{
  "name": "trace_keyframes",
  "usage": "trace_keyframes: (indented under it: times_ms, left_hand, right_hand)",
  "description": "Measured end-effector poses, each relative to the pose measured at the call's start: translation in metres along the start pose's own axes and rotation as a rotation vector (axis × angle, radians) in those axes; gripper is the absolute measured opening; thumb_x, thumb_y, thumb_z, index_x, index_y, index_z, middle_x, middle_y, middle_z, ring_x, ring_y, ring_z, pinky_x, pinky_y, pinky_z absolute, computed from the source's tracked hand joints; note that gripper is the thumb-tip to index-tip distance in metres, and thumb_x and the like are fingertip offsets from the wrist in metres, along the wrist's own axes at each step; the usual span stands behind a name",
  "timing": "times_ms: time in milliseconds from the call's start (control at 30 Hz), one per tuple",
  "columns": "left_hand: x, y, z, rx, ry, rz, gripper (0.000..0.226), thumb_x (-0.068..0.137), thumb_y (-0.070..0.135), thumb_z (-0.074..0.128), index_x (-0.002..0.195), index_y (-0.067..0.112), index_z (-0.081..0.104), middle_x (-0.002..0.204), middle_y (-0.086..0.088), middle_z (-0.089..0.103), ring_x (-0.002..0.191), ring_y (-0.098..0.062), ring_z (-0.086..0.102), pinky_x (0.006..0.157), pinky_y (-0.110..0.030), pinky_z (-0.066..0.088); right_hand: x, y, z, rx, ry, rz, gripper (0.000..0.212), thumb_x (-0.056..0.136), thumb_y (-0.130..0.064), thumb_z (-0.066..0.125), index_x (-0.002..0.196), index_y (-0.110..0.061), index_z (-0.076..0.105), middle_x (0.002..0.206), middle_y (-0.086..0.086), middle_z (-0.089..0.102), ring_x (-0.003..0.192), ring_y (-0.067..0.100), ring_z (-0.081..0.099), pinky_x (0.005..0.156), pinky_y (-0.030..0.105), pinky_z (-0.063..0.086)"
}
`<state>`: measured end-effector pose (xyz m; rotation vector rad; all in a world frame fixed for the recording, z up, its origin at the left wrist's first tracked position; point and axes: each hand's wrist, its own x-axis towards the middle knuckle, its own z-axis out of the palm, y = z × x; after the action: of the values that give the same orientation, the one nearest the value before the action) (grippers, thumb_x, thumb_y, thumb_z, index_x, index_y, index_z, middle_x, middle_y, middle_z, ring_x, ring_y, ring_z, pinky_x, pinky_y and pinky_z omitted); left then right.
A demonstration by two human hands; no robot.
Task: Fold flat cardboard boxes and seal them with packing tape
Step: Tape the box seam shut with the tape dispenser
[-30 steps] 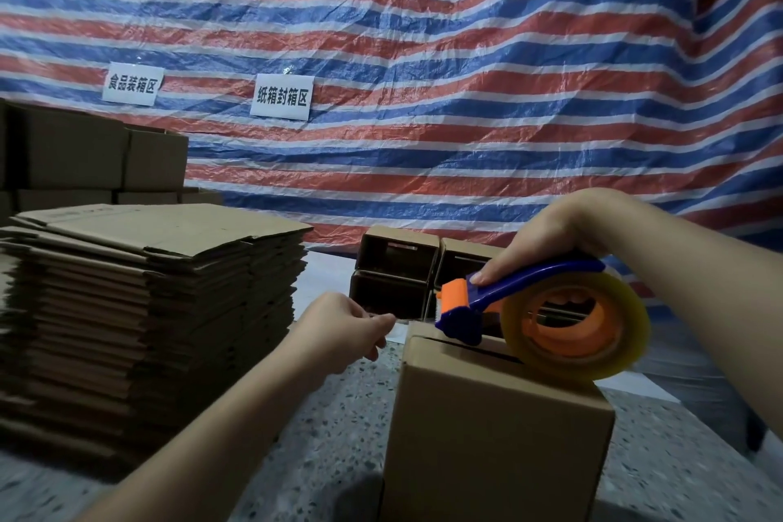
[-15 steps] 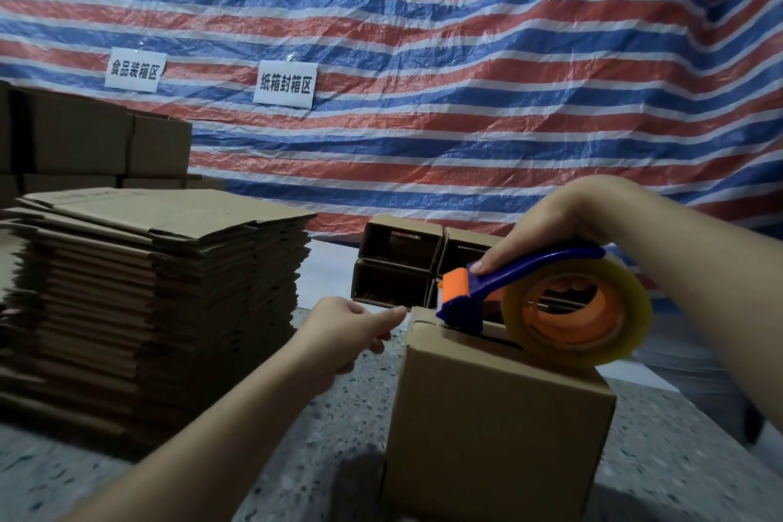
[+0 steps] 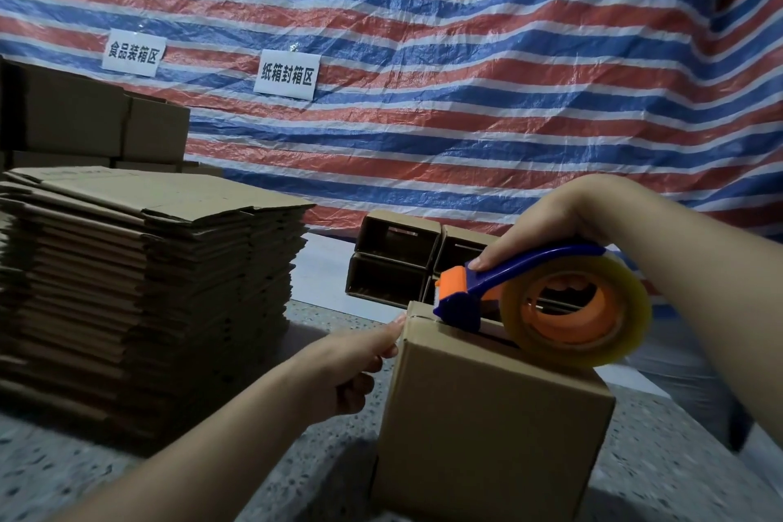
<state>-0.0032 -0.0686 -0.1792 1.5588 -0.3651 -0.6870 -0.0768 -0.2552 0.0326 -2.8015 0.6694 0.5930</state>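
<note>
Here, the dispenser (image 3: 542, 301) is gripped by the right hand (image 3: 546, 225) on the box (image 3: 487, 415) at the table's (image 3: 661, 470) near edge. The box's far top corner is touched by the left hand's (image 3: 351, 364) outstretched fingertip. Sealing is judged barely begun; the stack (image 3: 144, 292) is left unfolded.

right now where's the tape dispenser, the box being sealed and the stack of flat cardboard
tape dispenser (image 3: 491, 282): head view, on its blue handle
box being sealed (image 3: 487, 424): head view, on its near side face
stack of flat cardboard (image 3: 140, 292): head view, on the stack's front edges
</note>
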Motion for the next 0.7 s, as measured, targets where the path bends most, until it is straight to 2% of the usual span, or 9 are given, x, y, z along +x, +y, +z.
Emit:
trace_keyframes:
  times_ms: [100,233,367,433,500,600,667,700]
  left_hand:
    - [0.002,-0.004,0.0,-0.042,-0.066,-0.036,0.056,0.065,0.074,0.065,0.064,0.021,0.048,0.058,0.007,0.035,0.047,-0.007,0.027,0.043,-0.019,0.022]
    - [0.005,-0.011,0.005,-0.123,-0.126,-0.111,0.063,0.057,0.08,0.065,0.054,0.022,0.038,0.059,0.005,0.033,0.048,-0.01,0.026,0.042,-0.021,0.023]
    - [0.008,-0.019,0.004,-0.165,-0.133,-0.12,0.062,0.071,0.076,0.061,0.052,0.022,0.039,0.058,0.004,0.035,0.049,-0.01,0.027,0.045,-0.021,0.024]
    - [0.006,-0.015,0.005,-0.162,-0.049,-0.087,0.056,0.082,0.069,0.058,0.06,0.02,0.044,0.058,0.005,0.037,0.049,-0.009,0.028,0.045,-0.021,0.025]
    - [0.001,-0.004,0.011,-0.098,0.158,0.015,0.049,0.093,0.06,0.05,0.069,0.017,0.048,0.059,0.005,0.039,0.051,-0.01,0.031,0.047,-0.022,0.027]
    - [-0.012,0.016,0.025,-0.062,0.446,0.303,0.046,0.101,0.05,0.038,0.084,0.012,0.059,0.072,-0.003,0.049,0.062,-0.013,0.043,0.056,-0.027,0.035]
    - [-0.025,0.025,0.035,-0.039,0.515,0.525,0.039,0.103,0.047,0.033,0.091,0.022,0.06,0.087,0.001,0.058,0.075,-0.004,0.052,0.064,-0.025,0.04]
    - [-0.033,0.028,0.042,0.011,0.501,0.596,0.034,0.104,0.047,0.031,0.09,0.032,0.058,0.091,0.01,0.059,0.077,0.007,0.052,0.066,-0.02,0.039]
  right_hand:
    - [0.001,0.0,0.0,0.009,-0.027,0.007,0.066,0.072,-0.064,0.069,0.113,-0.013,0.064,0.078,0.004,0.076,0.062,0.014,0.071,0.055,0.022,0.056]
    - [0.003,0.0,-0.001,0.009,-0.054,0.016,0.076,0.065,-0.065,0.071,0.12,-0.013,0.063,0.083,0.005,0.075,0.065,0.015,0.071,0.058,0.023,0.056]
    - [0.004,0.0,-0.002,0.014,-0.064,0.022,0.073,0.066,-0.065,0.071,0.117,-0.013,0.065,0.085,0.006,0.076,0.067,0.015,0.071,0.06,0.023,0.056]
    - [0.004,0.001,-0.002,0.011,-0.063,0.023,0.074,0.065,-0.065,0.071,0.118,-0.013,0.064,0.087,0.006,0.076,0.068,0.015,0.072,0.061,0.024,0.057]
    - [0.004,0.001,-0.003,0.002,-0.067,0.02,0.075,0.065,-0.066,0.071,0.119,-0.013,0.064,0.086,0.006,0.076,0.068,0.015,0.072,0.06,0.023,0.057]
    - [0.005,0.002,-0.003,0.003,-0.069,0.013,0.079,0.063,-0.066,0.072,0.12,-0.013,0.063,0.085,0.005,0.075,0.068,0.015,0.071,0.06,0.023,0.056]
    - [0.006,0.003,-0.003,0.01,-0.062,0.011,0.079,0.062,-0.066,0.073,0.119,-0.013,0.063,0.084,0.005,0.075,0.067,0.015,0.071,0.059,0.023,0.056]
    - [0.006,0.003,-0.003,0.012,-0.055,0.012,0.078,0.062,-0.067,0.073,0.118,-0.013,0.064,0.083,0.005,0.075,0.066,0.015,0.071,0.059,0.023,0.056]
